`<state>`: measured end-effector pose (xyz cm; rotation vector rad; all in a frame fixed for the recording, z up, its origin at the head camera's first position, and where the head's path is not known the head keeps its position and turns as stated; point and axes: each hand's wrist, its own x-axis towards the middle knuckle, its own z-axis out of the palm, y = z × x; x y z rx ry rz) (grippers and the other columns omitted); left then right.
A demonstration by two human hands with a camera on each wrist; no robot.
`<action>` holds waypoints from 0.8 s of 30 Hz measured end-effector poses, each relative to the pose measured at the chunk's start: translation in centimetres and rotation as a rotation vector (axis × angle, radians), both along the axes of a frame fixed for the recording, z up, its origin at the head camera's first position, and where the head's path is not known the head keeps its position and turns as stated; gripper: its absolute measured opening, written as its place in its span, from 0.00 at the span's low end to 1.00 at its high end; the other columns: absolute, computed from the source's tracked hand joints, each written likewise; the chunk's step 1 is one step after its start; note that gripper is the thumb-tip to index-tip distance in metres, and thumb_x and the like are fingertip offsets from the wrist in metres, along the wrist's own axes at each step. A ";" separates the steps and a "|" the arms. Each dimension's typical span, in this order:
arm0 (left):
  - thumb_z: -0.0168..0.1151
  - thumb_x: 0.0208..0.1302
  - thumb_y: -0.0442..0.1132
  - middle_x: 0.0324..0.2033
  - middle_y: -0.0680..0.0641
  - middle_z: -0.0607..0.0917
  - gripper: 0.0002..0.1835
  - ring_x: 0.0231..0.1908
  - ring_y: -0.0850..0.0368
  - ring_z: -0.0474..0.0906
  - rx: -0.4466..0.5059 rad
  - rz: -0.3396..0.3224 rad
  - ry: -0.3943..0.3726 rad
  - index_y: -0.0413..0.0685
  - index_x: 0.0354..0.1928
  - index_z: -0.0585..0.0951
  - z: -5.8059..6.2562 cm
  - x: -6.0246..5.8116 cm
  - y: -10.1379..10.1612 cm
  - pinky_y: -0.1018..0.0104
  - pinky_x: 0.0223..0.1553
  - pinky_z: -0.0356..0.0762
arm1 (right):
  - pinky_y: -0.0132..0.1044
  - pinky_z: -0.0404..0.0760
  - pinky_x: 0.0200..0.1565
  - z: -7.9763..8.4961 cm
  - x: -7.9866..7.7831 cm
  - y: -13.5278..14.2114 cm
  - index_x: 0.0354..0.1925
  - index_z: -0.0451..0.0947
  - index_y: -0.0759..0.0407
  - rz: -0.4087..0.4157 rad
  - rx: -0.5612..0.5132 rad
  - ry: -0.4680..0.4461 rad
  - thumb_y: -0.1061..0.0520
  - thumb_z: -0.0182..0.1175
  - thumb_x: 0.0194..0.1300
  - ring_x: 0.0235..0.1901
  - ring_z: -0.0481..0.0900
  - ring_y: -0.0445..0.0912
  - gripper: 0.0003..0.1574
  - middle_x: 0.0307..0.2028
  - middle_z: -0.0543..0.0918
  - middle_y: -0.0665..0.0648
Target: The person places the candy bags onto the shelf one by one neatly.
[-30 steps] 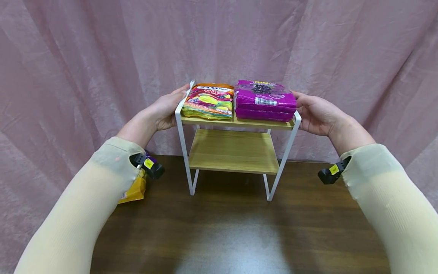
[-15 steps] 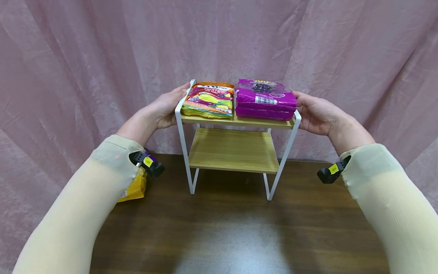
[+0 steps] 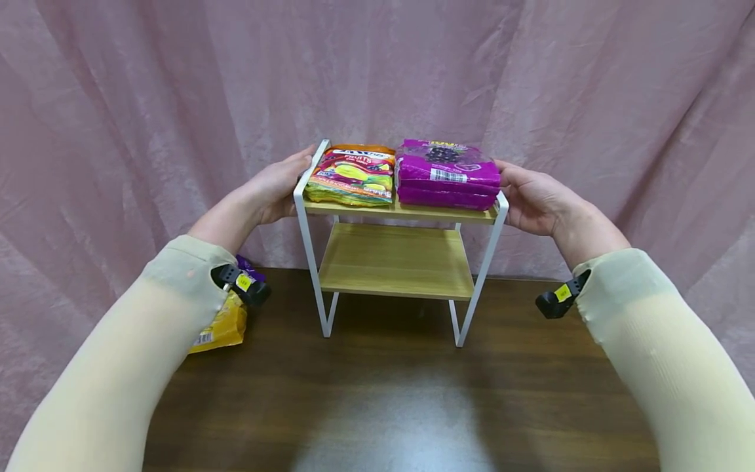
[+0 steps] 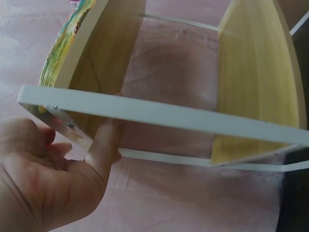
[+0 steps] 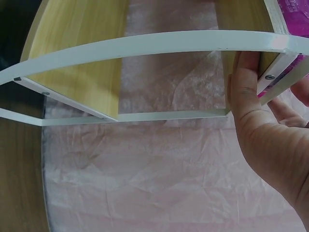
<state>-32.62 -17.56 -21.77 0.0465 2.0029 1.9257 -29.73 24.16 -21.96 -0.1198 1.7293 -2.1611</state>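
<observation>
A small two-tier shelf rack [image 3: 401,259] with wooden boards and a white metal frame stands upright in the head view. My left hand [image 3: 276,190] grips its top left end; in the left wrist view the thumb [image 4: 104,145] reaches under the top board. At the top right end my right hand [image 3: 539,200] grips likewise, its thumb [image 5: 246,92] beneath the board. On the top board lie a colourful fruit candy bag [image 3: 352,176] at left and a purple packet with a blackberry picture [image 3: 446,176] at right. Whether the rack's feet touch the table cannot be told.
A yellow and purple bag [image 3: 227,324] lies on the dark wooden table [image 3: 366,406], partly hidden behind the left forearm. A pink curtain [image 3: 407,72] hangs close behind the rack. Black wrist cameras [image 3: 560,300] stick out from both sleeves.
The rack, with its packets and both hands, sits slightly further left in the head view. The yellow bag also shifts a little that way. Both hands keep their grip.
</observation>
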 end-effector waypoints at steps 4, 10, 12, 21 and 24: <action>0.33 0.81 0.61 0.65 0.40 0.75 0.33 0.42 0.55 0.87 -0.063 0.029 0.020 0.80 0.81 0.36 -0.5 0.1 -0.7 0.60 0.45 0.85 | 0.37 0.87 0.43 0.0 0.0 0.1 0.83 0.46 0.42 -0.005 0.009 -0.008 0.64 0.45 0.78 0.39 0.85 0.45 0.43 0.49 0.84 0.58; 0.34 0.79 0.66 0.81 0.41 0.44 0.41 0.62 0.40 0.76 -0.277 0.028 0.121 0.68 0.81 0.28 -1.4 0.7 -2.4 0.56 0.49 0.85 | 0.37 0.87 0.43 -0.2 -0.1 0.1 0.83 0.46 0.43 0.012 0.017 -0.002 0.64 0.43 0.78 0.40 0.85 0.45 0.42 0.49 0.84 0.58; 0.35 0.79 0.66 0.81 0.42 0.40 0.42 0.65 0.35 0.72 -0.344 0.016 0.166 0.65 0.81 0.27 -2.0 0.8 -3.1 0.51 0.51 0.84 | 0.38 0.87 0.43 -0.2 -0.2 0.1 0.82 0.46 0.44 0.019 0.021 0.003 0.64 0.42 0.78 0.41 0.85 0.45 0.41 0.49 0.84 0.57; 0.29 0.79 0.66 0.80 0.36 0.38 0.44 0.77 0.31 0.40 -0.829 -0.052 0.425 0.48 0.81 0.31 -5.2 0.9 -6.6 0.36 0.74 0.47 | 0.38 0.86 0.45 -0.2 0.0 0.2 0.83 0.46 0.42 0.010 0.038 -0.002 0.62 0.44 0.79 0.42 0.85 0.45 0.41 0.52 0.82 0.58; 0.28 0.80 0.65 0.78 0.30 0.41 0.43 0.76 0.28 0.36 -0.966 -0.063 0.474 0.45 0.81 0.33 -6.6 1.3 -7.7 0.33 0.73 0.38 | 0.38 0.86 0.46 -0.2 0.1 0.2 0.83 0.43 0.40 0.007 0.041 -0.006 0.61 0.46 0.80 0.42 0.84 0.45 0.43 0.54 0.81 0.58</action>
